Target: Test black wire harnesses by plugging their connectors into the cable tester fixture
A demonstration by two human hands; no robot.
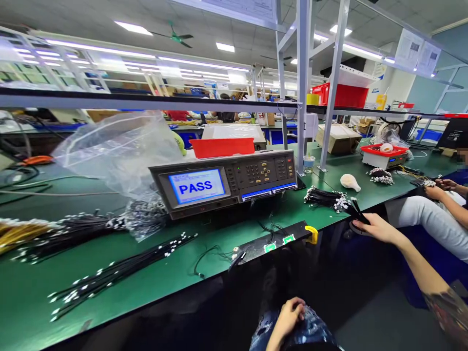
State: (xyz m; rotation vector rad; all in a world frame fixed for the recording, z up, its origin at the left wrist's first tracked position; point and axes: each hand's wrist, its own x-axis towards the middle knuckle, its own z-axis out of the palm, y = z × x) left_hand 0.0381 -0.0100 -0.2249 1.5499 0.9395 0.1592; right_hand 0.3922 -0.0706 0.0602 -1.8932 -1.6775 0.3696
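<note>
My right hand point(376, 228) reaches in from the lower right and grips the end of a bundle of black wires with white connectors point(327, 199), which lies along the green bench's point(153, 287) front edge. My left hand point(288, 318) rests low on my denim-covered lap, below the bench, holding nothing. A black test fixture point(270, 247) with green connectors and a yellow clamp point(311, 234) lies on the edge, left of my right hand. Behind it, an electronic tester point(223, 183) shows PASS on its blue screen point(196, 185).
More black wire bundles point(117, 278) and a gold one point(18, 234) lie at the left, near a clear plastic bag point(117, 156). A co-worker's hands point(435, 190) hold wires at the right. A metal shelf post point(302, 83) stands on the bench.
</note>
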